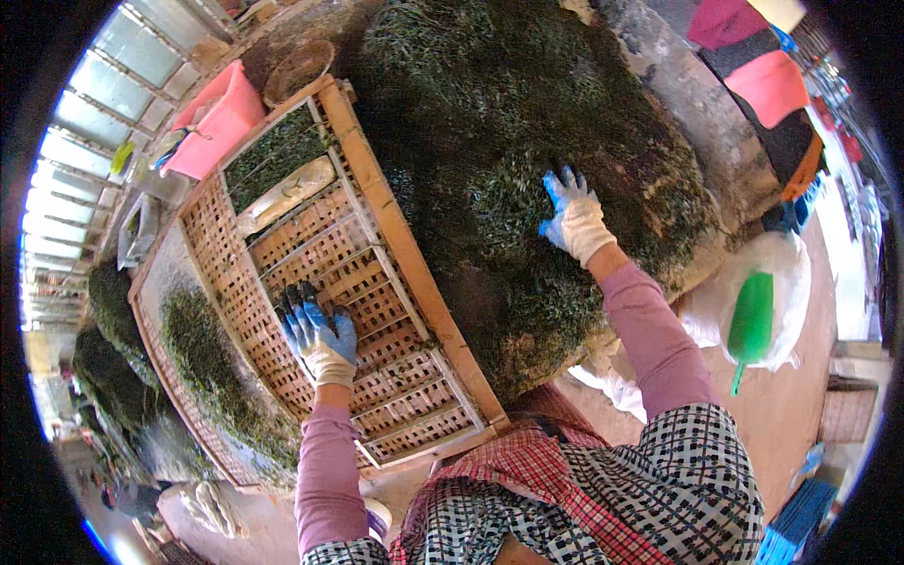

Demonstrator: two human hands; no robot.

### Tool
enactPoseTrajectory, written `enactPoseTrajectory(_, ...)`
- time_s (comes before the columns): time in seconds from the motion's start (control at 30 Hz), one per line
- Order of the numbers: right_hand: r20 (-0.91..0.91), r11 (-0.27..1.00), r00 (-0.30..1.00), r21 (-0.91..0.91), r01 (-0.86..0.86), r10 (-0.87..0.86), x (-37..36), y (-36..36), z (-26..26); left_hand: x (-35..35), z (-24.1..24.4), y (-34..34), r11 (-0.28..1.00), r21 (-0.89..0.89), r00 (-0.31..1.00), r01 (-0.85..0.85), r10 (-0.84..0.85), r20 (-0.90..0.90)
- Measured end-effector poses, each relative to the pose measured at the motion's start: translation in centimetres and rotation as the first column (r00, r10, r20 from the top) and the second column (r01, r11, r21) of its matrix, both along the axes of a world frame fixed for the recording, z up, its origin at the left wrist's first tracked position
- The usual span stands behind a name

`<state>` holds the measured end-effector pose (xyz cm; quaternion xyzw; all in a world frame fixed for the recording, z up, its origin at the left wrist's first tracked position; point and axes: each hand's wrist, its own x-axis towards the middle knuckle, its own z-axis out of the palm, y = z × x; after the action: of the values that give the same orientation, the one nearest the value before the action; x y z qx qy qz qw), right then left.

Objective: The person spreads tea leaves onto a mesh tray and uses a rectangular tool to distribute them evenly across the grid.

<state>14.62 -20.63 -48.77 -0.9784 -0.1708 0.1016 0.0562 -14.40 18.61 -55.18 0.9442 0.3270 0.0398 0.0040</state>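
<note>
My left hand (321, 335), in a white glove with blue palm coating and dark fingertips, rests over a woven bamboo tray (395, 374) with a wooden frame and thin slats. Its fingers are spread and hold nothing visible. Beyond it on the tray lie a pale, flat, worn piece (289, 195) and a patch of dark green leafy material (272, 155). My right hand (575, 212), gloved alike, is spread over a big heap of dark green shredded leafy material (487, 134) to the right of the tray. Whether its palm presses on the heap cannot be told.
Left of the tray, more green material (212, 367) lies on a pale surface. A pink plastic basin (215, 120) and a round basket (300, 70) stand at the far left. At right, a green scoop (751, 318) lies on a white bag. A person is at lower left.
</note>
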Motion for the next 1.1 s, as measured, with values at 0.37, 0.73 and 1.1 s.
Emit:
enactPoseTrajectory(0.37,-0.523,0.13,0.852,0.843,0.521,-0.023,-2.5,-0.4,1.0,-0.5,8.9,-4.3,0.996,0.075,0.994,0.042,-0.049,0.098)
enactPoseTrajectory(0.73,-0.248,0.239,0.962,0.947,0.216,0.116,6.1,-6.4,10.0,-0.1,4.6,-3.1,0.987,0.017,0.957,0.159,-0.158,0.244)
enactPoseTrajectory(1.1,0.098,0.342,0.978,0.926,-0.157,0.183,0.2,6.9,27.1,-1.5,6.0,-1.9,0.967,-0.232,0.99,0.104,-0.123,-0.067)
